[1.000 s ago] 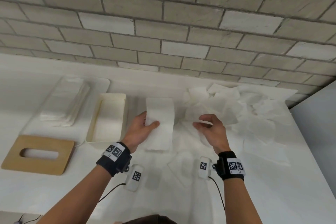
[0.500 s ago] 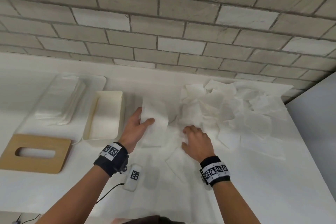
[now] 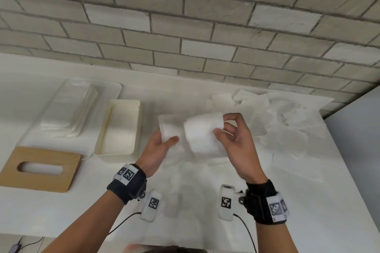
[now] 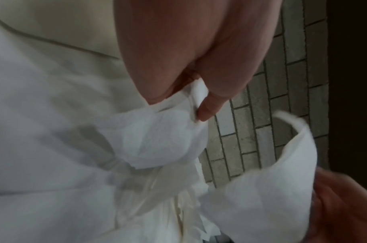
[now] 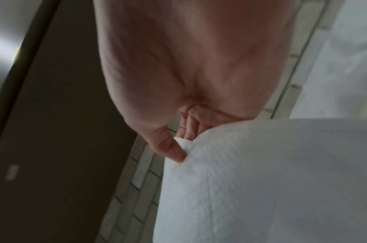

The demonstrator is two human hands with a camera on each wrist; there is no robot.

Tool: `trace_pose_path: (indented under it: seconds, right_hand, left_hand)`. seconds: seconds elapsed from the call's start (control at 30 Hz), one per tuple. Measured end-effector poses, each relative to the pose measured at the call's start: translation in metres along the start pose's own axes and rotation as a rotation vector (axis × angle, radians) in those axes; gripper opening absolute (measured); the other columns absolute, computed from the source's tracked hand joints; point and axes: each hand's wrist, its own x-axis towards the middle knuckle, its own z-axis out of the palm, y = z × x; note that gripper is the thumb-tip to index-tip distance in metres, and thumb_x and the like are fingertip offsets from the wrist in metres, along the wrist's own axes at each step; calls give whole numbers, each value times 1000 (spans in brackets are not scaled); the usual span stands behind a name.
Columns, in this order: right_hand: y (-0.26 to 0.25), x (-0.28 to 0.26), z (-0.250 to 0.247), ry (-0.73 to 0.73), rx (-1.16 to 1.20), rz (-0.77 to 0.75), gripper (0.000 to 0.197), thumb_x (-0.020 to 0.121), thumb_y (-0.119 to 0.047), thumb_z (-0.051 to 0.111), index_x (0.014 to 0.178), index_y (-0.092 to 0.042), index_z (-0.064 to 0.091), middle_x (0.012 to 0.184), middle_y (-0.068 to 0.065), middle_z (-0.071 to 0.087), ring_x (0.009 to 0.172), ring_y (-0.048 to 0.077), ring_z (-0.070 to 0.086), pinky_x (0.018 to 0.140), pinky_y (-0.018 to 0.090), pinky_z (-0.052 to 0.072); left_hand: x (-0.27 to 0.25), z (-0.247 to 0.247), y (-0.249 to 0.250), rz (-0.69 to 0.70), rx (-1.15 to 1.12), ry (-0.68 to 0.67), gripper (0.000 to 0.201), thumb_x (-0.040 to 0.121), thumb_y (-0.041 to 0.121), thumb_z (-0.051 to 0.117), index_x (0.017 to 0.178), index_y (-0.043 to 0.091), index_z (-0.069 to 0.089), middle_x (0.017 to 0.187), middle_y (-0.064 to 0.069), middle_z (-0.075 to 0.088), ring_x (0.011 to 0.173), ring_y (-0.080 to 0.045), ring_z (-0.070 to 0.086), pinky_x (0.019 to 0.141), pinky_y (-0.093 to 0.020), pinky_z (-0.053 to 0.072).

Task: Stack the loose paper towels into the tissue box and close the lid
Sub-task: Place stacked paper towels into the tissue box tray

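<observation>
white counter [image 3: 205,201], soft curled paper towel [image 3: 203,135]

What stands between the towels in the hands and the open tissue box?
Nothing visible. The left hand and right hand hold paper towels just right of the open tissue box, with only bare counter between. The wooden lid lies aside.

The paper towels [image 3: 283,121] are plain white, as is the bench [image 3: 308,201] under them. Left of the towels, the tissue box [image 3: 98,129] is cream; further left of it the lid [image 3: 39,168] is tan wood. Behind the box, the wall [image 3: 185,22] shows pale grey bricks with darker joints. Both wristbands [image 3: 127,185] are black with black-and-white square markers.
</observation>
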Motion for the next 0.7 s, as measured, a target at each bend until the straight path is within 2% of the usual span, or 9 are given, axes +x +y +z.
trace_pose_path:
  seconds: [0.07,0.13,0.27,0.33,0.4,0.47,0.53,0.6,0.7]
  right_hand:
    - [-3,5,17,-5,129,58,29,104,3,63,129,-10,52,111,8,81,99,28,77,84,37,64]
    - [12,12,34,44,101,95,34,103,5,62,130,-16,56,117,9,79,106,28,76,94,48,63]
    - [33,14,59,185,69,157,38,102,-2,64,127,-29,59,120,1,77,111,24,75,98,49,62]
    - [34,13,72,194,50,137,37,102,-4,64,127,-31,59,120,-4,76,114,22,74,98,46,62]
    - [29,13,86,175,-31,94,36,102,-7,64,128,-31,58,121,-8,74,115,13,72,99,45,61]
    - [21,12,101,173,-93,28,34,102,-7,65,130,-26,58,122,-11,73,115,6,70,99,43,60]
    - [13,9,112,235,-104,-64,36,103,-10,68,133,-24,56,126,-12,71,118,7,69,102,37,59]
    - [9,3,120,296,-116,-132,45,103,-18,71,141,-25,48,137,-12,65,130,12,62,109,32,51]
    - [10,-9,145,180,-88,-78,61,102,-26,75,148,-34,36,131,-7,67,121,15,67,100,32,54]
  left_hand:
    - [-6,12,9,-11,-25,-78,31,108,9,58,138,12,67,132,-11,75,126,-35,70,104,-51,56]
    - [-14,20,20,-40,-93,-103,32,111,13,50,136,11,70,134,-14,73,128,-36,68,106,-49,54]
    - [-25,21,32,-126,-264,-119,63,113,55,25,148,15,62,142,-12,69,134,-30,65,107,-45,52]
    - [-27,13,28,-137,-281,-77,67,111,62,22,148,19,60,143,-7,70,134,-25,65,106,-40,53]
    - [-27,6,23,-108,-191,-40,57,109,63,43,147,24,62,144,0,69,137,-21,62,116,-46,45]
    - [-28,-5,21,-78,-97,39,47,105,55,61,138,23,69,135,1,74,130,-20,67,118,-54,45]
    - [-28,-18,26,-10,-64,75,35,107,41,62,129,16,74,126,-5,78,121,-25,72,112,-60,50]
    - [-32,-33,37,5,-75,75,34,107,37,63,121,9,76,121,-13,78,117,-32,74,109,-65,51]
    - [-30,-61,55,-31,-182,71,34,109,31,61,129,6,72,129,-19,75,123,-39,70,112,-64,50]
